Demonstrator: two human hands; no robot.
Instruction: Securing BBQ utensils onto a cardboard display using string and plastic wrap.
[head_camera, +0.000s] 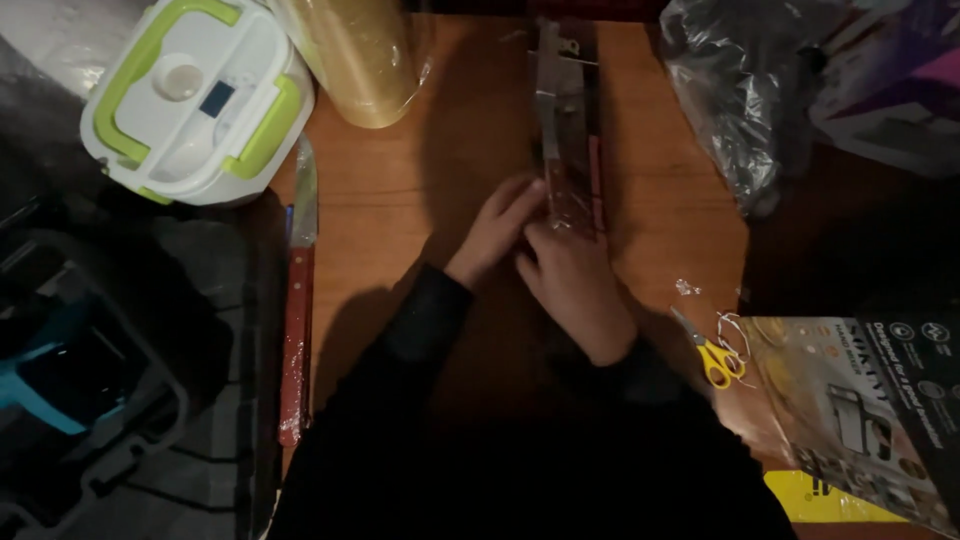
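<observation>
While both dark sleeves reach up from the bottom edge, right hand (578, 290) and left hand (497, 228) meet mid-counter, grip of each closed on the near end of a long knife wrapped in clear plastic with a red-brown handle (572, 150), lying lengthwise away from the person on the brown wooden counter (400, 210). Yellow-handled scissors (712, 355) lie near right of the right hand, a printed product box (870, 410) beyond them. Second red-handled wrapped knife (298, 310) lies along the counter's left edge. Farther: white-and-green lunch box (195, 95) top left, roll of clear film (360, 55) beside it, crumpled plastic bag (740, 100) top right.
</observation>
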